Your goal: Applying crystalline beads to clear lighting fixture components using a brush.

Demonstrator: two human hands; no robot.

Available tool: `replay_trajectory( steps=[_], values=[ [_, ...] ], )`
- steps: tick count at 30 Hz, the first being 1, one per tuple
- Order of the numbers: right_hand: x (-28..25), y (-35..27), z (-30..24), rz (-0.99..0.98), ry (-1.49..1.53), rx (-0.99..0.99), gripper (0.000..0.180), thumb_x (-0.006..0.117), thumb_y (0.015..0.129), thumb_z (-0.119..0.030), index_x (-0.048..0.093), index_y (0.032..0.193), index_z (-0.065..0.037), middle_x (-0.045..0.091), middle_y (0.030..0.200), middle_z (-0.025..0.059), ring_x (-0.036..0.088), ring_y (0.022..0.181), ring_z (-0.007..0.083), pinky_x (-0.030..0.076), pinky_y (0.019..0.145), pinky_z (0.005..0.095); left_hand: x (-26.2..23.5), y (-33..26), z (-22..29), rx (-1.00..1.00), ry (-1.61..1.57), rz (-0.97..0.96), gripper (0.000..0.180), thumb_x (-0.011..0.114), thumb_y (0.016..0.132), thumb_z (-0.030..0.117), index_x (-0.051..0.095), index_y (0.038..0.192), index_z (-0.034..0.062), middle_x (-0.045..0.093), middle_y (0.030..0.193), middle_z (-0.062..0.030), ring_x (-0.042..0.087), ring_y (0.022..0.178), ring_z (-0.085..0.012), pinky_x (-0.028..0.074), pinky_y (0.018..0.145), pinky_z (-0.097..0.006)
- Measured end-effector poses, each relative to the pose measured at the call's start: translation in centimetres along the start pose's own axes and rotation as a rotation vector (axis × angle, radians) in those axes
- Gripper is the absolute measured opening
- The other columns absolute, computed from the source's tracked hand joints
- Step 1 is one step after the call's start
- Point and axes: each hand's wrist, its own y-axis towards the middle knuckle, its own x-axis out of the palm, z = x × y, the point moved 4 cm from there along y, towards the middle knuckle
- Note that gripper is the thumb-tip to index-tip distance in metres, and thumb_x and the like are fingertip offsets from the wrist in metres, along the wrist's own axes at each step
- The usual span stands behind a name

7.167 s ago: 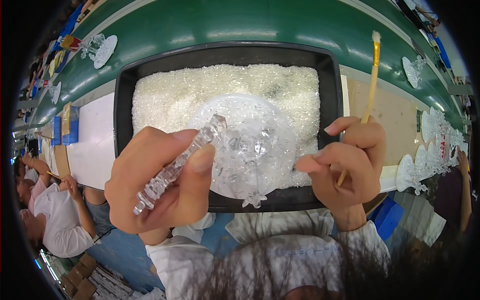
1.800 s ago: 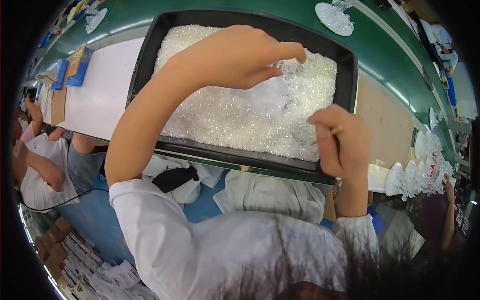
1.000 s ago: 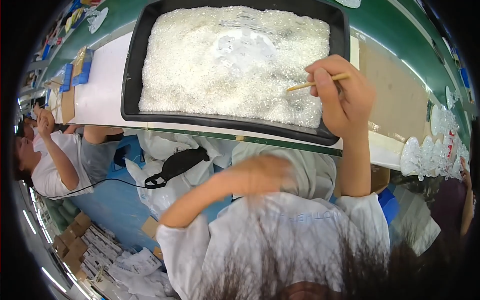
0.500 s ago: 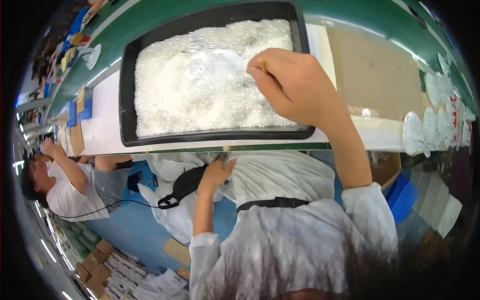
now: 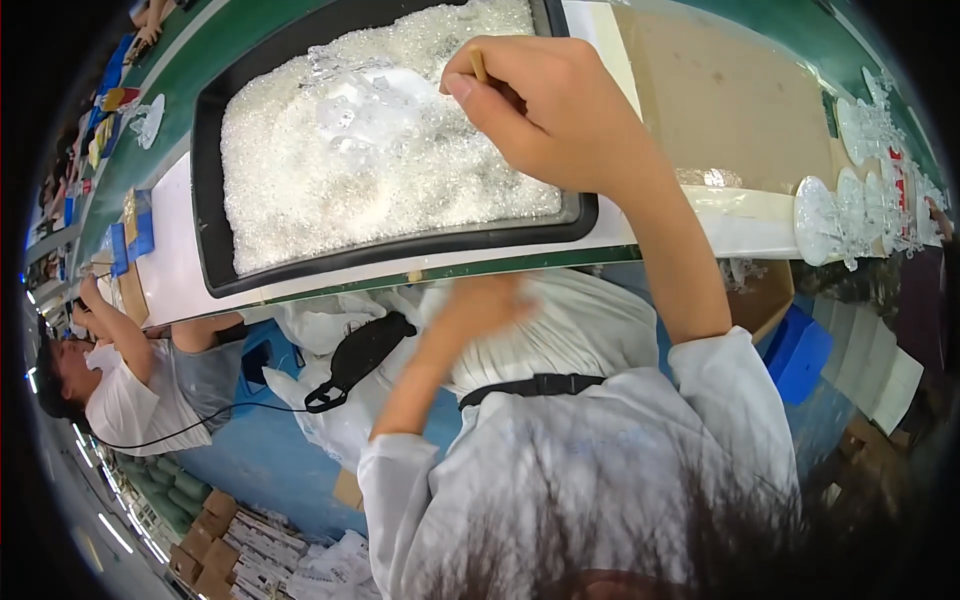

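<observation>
A black tray [image 5: 400, 250] full of small clear crystal beads [image 5: 330, 170] lies on the white and green bench. A clear plastic disc piece [image 5: 365, 95] rests on the beads. My right hand [image 5: 545, 110] hovers over the tray's right part, fingers closed on a thin yellowish stick [image 5: 478, 66] whose tip is hidden behind the fingers. My left hand [image 5: 480, 305] is down below the bench edge, in front of my white shirt, blurred; I cannot make out whether it holds anything.
Several clear crystal ornaments [image 5: 845, 210] stand in a row at the bench's right end, beside a brown cardboard sheet [image 5: 730, 100]. Another person in a white shirt [image 5: 120, 385] sits at the left. White bags and a black mask [image 5: 355, 355] lie under the bench; cartons [image 5: 230, 555] below.
My left hand has left the tray and dropped below the bench edge to my lap. My right hand with the stick moved left over the beads. The view swung left.
</observation>
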Motion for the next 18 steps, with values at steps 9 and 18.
replay_trajectory(
  steps=[9,18],
  values=[
    [-0.4,-0.2,0.5,0.069,0.063,-0.005,0.014,0.063,0.09,-0.015,0.065,0.085,-0.002,0.051,0.057,0.0078,0.047,0.049,0.0174,0.038,0.049,0.029,-1.8,-2.5,-2.9,0.064,0.205,0.14,0.046,0.063,0.084,0.043,0.068,0.113,0.007,0.066,0.108,-0.0212,0.061,0.102,-0.0417,0.049,0.089,-0.05],
    [-1.9,0.1,0.6,-0.127,-0.149,0.137,0.014,0.062,0.09,-0.013,0.063,0.085,0.001,0.061,0.072,0.0157,0.059,0.065,0.0318,0.047,0.061,0.0379,-8.9,-10.5,-5.0,-0.534,-0.132,-0.475,0.045,0.056,0.093,0.036,0.06,0.125,0.0033,0.068,0.099,-0.0221,0.067,0.083,-0.0379,0.052,0.08,-0.044]
  ],
)
